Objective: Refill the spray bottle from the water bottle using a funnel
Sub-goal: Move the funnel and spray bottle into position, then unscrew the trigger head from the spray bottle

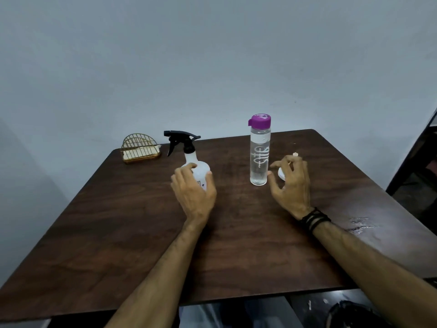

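A white spray bottle with a black trigger head stands upright on a dark wooden table, its long axis vertical and its nozzle pointing away to the left. The left hand wraps its lower body from the near side, fingers curled round the left flank and thumb pressed on the right. Just right of that thumb, and apart from it, stands the clear water bottle, upright, its purple cap closed. The right hand hovers beyond it with fingers loosely spread and bent, holding nothing, directly over a small white object that may be the funnel; too little shows to be sure. The water bottle lies just left of those fingertips, nearer the right hand. A gold wire rack sits at the far left corner.
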The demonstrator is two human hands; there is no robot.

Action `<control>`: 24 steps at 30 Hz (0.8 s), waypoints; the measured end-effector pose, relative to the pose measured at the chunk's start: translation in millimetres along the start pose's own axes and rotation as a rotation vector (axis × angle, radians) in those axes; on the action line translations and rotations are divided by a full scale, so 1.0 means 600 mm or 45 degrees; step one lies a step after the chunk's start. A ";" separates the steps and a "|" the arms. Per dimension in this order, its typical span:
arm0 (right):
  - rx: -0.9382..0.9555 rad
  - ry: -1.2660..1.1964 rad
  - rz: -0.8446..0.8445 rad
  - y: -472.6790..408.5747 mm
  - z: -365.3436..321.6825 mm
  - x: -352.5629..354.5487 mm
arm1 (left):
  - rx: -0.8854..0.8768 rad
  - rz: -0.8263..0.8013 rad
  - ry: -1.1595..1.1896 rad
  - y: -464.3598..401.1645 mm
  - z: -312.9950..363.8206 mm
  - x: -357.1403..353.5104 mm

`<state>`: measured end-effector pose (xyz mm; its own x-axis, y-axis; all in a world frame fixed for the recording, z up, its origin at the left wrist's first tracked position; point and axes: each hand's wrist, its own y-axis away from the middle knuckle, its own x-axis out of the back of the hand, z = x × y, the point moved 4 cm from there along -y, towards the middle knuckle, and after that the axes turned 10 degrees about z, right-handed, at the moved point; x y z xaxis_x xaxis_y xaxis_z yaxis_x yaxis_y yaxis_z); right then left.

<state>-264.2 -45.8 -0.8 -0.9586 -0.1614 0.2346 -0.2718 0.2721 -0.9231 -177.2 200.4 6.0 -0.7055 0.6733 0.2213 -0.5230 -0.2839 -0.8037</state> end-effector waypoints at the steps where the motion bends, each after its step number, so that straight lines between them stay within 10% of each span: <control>1: 0.060 -0.077 -0.024 0.006 -0.022 -0.006 | 0.137 0.053 -0.008 -0.010 -0.010 0.007; 6: 0.169 -0.390 -0.372 0.035 -0.145 -0.060 | 0.576 -0.079 0.049 -0.058 -0.051 -0.007; 13: -0.460 -0.602 -0.778 0.044 -0.188 -0.205 | 0.950 -0.523 0.487 -0.083 -0.054 -0.056; 24: -0.519 -0.851 -0.941 0.047 -0.181 -0.263 | 0.841 -0.615 0.789 -0.096 -0.051 -0.089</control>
<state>-129.9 90.3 -30.9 -0.3380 -0.8677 0.3644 -0.8911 0.1704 -0.4206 -94.6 201.6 23.6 -0.0768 0.9964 -0.0345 -0.9766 -0.0822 -0.1985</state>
